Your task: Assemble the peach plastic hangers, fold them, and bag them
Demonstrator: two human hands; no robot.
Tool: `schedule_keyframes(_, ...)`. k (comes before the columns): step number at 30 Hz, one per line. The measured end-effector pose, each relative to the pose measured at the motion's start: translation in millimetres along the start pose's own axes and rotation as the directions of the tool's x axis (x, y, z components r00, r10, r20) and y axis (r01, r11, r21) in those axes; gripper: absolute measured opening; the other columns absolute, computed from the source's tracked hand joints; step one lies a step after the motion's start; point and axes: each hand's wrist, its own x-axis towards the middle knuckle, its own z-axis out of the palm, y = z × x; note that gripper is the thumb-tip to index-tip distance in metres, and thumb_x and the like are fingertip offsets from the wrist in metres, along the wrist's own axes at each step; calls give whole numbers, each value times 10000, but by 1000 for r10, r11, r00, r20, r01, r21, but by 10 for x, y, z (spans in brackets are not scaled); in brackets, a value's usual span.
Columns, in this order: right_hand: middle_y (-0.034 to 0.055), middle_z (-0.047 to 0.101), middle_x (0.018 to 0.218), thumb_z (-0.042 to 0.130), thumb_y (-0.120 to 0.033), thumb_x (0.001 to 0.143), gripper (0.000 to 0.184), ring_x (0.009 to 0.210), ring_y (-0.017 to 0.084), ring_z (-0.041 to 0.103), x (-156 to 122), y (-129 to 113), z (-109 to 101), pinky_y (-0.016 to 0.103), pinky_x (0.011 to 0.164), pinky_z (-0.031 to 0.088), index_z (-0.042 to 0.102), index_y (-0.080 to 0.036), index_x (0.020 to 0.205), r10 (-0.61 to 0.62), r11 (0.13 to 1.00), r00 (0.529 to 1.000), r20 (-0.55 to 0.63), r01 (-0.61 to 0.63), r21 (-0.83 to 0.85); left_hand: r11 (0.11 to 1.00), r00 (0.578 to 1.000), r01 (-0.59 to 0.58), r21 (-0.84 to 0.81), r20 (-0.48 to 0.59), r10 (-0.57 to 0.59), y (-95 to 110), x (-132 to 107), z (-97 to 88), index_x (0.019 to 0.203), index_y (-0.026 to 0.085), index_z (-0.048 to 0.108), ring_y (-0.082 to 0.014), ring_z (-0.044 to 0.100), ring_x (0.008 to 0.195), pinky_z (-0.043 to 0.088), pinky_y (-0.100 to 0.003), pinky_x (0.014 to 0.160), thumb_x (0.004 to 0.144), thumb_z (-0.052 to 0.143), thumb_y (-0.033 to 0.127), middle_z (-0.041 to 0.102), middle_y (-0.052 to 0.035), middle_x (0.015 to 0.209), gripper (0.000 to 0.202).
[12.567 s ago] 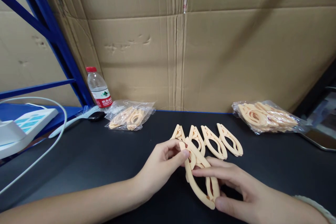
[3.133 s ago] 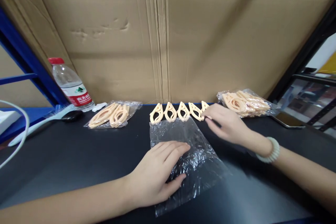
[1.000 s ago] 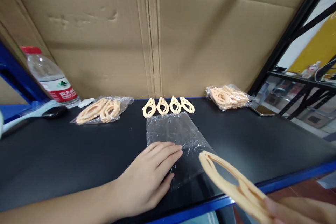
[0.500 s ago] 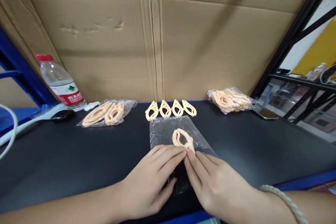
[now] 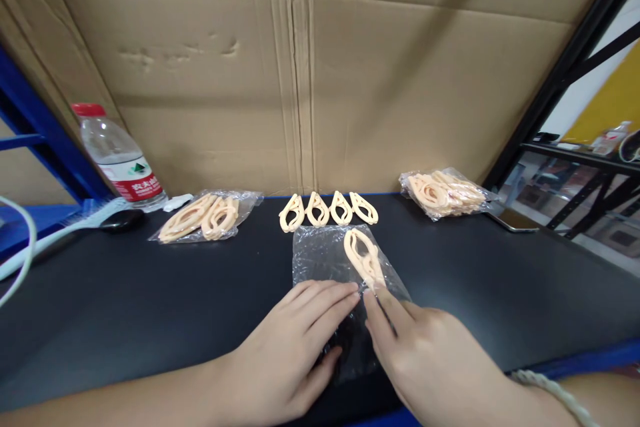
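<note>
In the head view, a clear plastic bag (image 5: 320, 260) lies flat on the black tabletop. A beige plastic folding hanger (image 5: 364, 252), folded into a teardrop loop, lies within the bag's outline; whether film covers all of it is hard to see. My left hand (image 5: 300, 340) presses on the bag's near part, fingers together and thumb apart below, gripping its edge. Fingers of my right hand (image 5: 425, 347) are closed at the hanger's near end. Beyond the bag, several matching hangers (image 5: 317, 209) stand in a row.
Bagged hangers lie at the left (image 5: 200, 217) and right (image 5: 445, 193). A red-capped bottle (image 5: 120, 160) stands at the back left, near a black mouse-like object (image 5: 123, 220) and a white cable (image 5: 30, 240). A phone-like slab (image 5: 515, 219) lies right. Cardboard (image 5: 210, 80) walls the back.
The hanger has slid away from me and slightly right, deeper over the bag's area. My right hand has shifted a little right, its fingertips parting from the left hand's.
</note>
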Motion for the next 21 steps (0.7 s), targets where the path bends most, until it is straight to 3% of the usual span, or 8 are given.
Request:
schedule_keyframes(2,72,651,632,454,-183,900,247,482,170,577,125,269,-100,284,451,475,685,-131,829,48,982,998,-48,-38,185,1000,1000,1,-5,12,-1,0,-2,-3,1407,127,359,-270,478,1247,437,-453,1054,831,500,80,482,-165,1396,595)
schedule_keyframes(4,53,619,599,402,-174,927,322,535,176,586,312,663,-21,292,516,481,651,-163,724,103,978,993,-53,-91,190,1000,1000,1,-5,11,-1,-1,-4,-6,1415,144,358,-273,484,1243,445,-462,1046,834,500,83,489,-155,1396,601)
schedule_keyframes(7,131,698,1005,398,-109,923,289,911,235,646,561,1298,409,363,798,518,647,-121,1069,80,973,994,77,-95,211,1000,1000,2,6,1,-2,-2,-10,-12,1421,157,350,-272,492,1235,456,-465,1034,845,495,91,495,-144,1394,598)
schedule_keyframes(10,133,540,1368,381,64,817,566,1271,250,470,653,1709,940,407,1011,420,500,-130,1335,-38,963,966,255,-32,268,1000,1000,6,15,10,-6,3,-17,-22,1417,149,347,-266,492,1233,453,-454,1041,843,498,95,489,-144,1401,596)
schedule_keyframes(13,97,427,1477,397,132,724,764,1374,280,344,643,1832,1323,453,1021,409,418,-193,1416,-68,962,950,304,-18,274,1000,1000,10,19,18,-10,14,-20,-37,1416,149,341,-255,487,1242,449,-436,1052,847,498,98,485,-139,1409,592)
schedule_keyframes(15,82,387,1504,393,134,739,776,1394,275,311,625,1838,1471,450,1010,422,400,-221,1429,-87,958,942,323,-9,286,1000,1000,14,18,19,-14,20,-22,-43,1414,153,341,-248,487,1244,449,-425,1055,848,500,101,487,-133,1409,590)
schedule_keyframes(18,91,434,1473,375,99,817,669,1400,260,301,589,1855,1558,432,1021,419,427,-199,1413,-87,955,938,336,-18,296,1000,999,19,7,30,-19,18,-26,-44,1416,161,337,-247,485,1247,446,-426,1058,855,496,113,485,-129,1412,585)
schedule_keyframes(21,135,524,1383,400,6,898,495,1359,269,373,506,1887,1510,423,1048,401,493,-141,1361,-58,957,938,343,-45,285,1000,999,25,-3,41,-25,7,-32,-38,1423,162,325,-252,473,1257,443,-439,1058,865,483,118,476,-132,1419,582)
